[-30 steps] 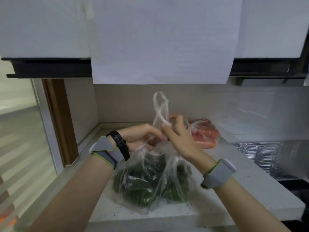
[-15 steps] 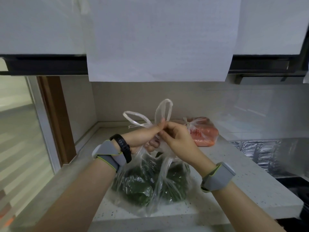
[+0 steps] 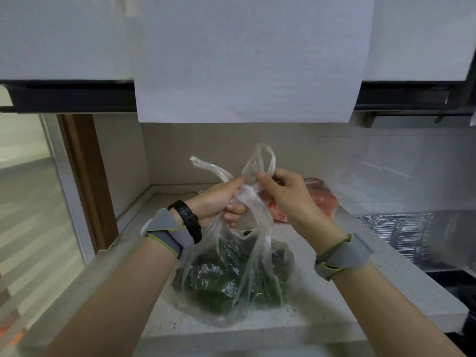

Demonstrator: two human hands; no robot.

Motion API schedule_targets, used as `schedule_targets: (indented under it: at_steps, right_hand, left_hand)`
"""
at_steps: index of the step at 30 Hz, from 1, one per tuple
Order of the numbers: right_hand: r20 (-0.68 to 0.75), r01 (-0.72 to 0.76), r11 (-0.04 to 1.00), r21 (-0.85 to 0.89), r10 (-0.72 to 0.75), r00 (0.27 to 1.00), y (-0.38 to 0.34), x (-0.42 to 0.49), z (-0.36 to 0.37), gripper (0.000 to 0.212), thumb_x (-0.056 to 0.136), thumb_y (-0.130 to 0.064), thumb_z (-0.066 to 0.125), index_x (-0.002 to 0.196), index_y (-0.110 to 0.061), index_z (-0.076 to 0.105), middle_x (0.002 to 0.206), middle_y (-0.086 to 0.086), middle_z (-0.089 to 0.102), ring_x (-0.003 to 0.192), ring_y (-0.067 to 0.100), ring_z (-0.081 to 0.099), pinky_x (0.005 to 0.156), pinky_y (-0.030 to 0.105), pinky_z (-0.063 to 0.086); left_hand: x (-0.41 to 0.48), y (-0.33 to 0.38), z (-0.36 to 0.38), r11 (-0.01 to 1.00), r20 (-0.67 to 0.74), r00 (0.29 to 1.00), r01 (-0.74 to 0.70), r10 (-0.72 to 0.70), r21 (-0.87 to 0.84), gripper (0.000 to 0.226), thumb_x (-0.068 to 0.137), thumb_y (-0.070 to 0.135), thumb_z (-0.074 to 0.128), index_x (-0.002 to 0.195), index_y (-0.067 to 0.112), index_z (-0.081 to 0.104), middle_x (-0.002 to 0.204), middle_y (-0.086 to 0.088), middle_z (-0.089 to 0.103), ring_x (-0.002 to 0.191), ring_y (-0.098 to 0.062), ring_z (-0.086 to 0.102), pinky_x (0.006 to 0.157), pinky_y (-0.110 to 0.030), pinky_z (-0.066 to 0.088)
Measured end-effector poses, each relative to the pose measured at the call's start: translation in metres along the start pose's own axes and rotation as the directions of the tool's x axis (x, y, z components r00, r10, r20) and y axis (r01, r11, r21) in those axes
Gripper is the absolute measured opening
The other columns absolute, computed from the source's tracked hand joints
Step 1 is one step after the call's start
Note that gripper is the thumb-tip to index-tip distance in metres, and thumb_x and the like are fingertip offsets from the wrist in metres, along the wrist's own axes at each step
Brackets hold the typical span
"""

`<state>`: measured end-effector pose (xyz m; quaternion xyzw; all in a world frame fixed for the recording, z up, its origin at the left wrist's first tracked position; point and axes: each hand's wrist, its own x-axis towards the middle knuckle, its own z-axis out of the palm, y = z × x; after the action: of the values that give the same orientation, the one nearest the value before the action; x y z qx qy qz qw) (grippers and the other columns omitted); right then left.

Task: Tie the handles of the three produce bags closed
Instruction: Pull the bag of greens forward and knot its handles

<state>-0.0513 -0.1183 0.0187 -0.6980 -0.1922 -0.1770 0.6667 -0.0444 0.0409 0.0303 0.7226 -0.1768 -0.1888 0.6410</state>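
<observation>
A clear plastic bag of dark green vegetables (image 3: 226, 279) sits on the pale counter (image 3: 322, 305) in front of me. Its two handles are crossed above it. My left hand (image 3: 219, 199) pinches one handle (image 3: 208, 167), whose loop sticks out up and left. My right hand (image 3: 286, 191) pinches the other handle (image 3: 260, 161), whose loop stands upright. The fingertips of both hands nearly meet at the crossing. Behind my right hand lies a second clear bag with red-orange produce (image 3: 322, 202), partly hidden. I see no third bag.
A white sheet of paper (image 3: 244, 60) hangs from the upper cabinets above the counter. A window with a brown frame (image 3: 85, 181) is on the left. Crinkled foil (image 3: 407, 235) covers the area to the right, beside a dark recess.
The two handles have been crossed and pulled up. My hands have risen a little and the loops now stick out above my fingertips, one left and one upright.
</observation>
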Motion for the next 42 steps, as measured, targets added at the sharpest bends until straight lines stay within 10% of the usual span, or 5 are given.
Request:
schedule_targets:
  at_steps: [12, 20, 28, 35, 42]
  right_hand:
    - [0.214, 0.249, 0.968, -0.036, -0.236, 0.948, -0.012, -0.03, -0.006, 0.022, 0.088, -0.023, 0.057, 0.09, -0.003, 0.067, 0.078, 0.006, 0.07, 0.076, 0.016, 0.065, 0.075, 0.032, 0.054]
    - [0.506, 0.623, 0.498, -0.604, -0.364, 0.782, 0.022, -0.03, 0.018, 0.027, 0.087, -0.036, 0.056, 0.083, -0.016, 0.073, 0.087, -0.005, 0.071, 0.092, 0.02, 0.059, 0.085, 0.041, 0.048]
    - [0.094, 0.32, 0.739, -0.593, -0.331, 0.939, 0.014, -0.017, 0.012, 0.04, 0.07, -0.037, 0.079, 0.1, -0.023, 0.056, 0.102, -0.007, 0.051, 0.097, 0.008, 0.047, 0.084, 0.019, 0.039]
    - [0.416, 0.042, 0.943, -0.33, 0.105, 0.903, 0.01, 0.0, 0.018, 0.041, 0.088, -0.025, 0.063, 0.127, -0.013, 0.057, 0.121, -0.001, 0.064, 0.108, 0.009, 0.061, 0.102, 0.038, 0.047]
    - [0.437, -0.18, 0.967, -0.18, 0.243, 0.866, 0.016, 0.006, 0.027, 0.05, 0.078, -0.048, 0.054, 0.111, -0.014, 0.069, 0.121, 0.007, 0.067, 0.117, 0.022, 0.059, 0.11, 0.048, 0.036]
  left_hand:
    - [0.006, -0.005, -0.028, 0.876, -0.001, 0.987, 0.142, -0.16, -0.461, 0.029, 0.095, 0.023, 0.05, 0.106, -0.001, 0.062, 0.083, -0.012, 0.066, 0.055, -0.016, 0.065, 0.054, -0.028, 0.059]
    - [0.002, -0.002, -0.027, 0.997, 0.111, 0.993, -0.016, 0.024, -0.077, 0.038, 0.096, 0.021, 0.051, 0.129, 0.003, 0.048, 0.127, -0.022, 0.058, 0.116, -0.034, 0.057, 0.1, -0.045, 0.046]
    - [-0.016, -0.008, -0.03, 0.748, -0.102, 0.847, -0.397, 0.522, 0.532, 0.02, 0.08, -0.004, 0.068, 0.078, 0.016, 0.07, 0.074, 0.008, 0.07, 0.067, -0.005, 0.065, 0.063, -0.017, 0.051]
    - [-0.013, -0.029, -0.036, 0.244, -0.021, 0.429, -0.472, 0.903, 0.847, 0.014, 0.068, -0.002, 0.076, 0.067, 0.011, 0.072, 0.083, 0.001, 0.07, 0.073, -0.011, 0.064, 0.063, -0.031, 0.052]
    - [-0.014, -0.039, -0.038, 0.246, -0.056, 0.4, -0.442, 0.915, 0.863, 0.01, 0.077, -0.001, 0.073, 0.073, 0.008, 0.072, 0.106, -0.002, 0.065, 0.095, -0.009, 0.062, 0.08, -0.022, 0.05]
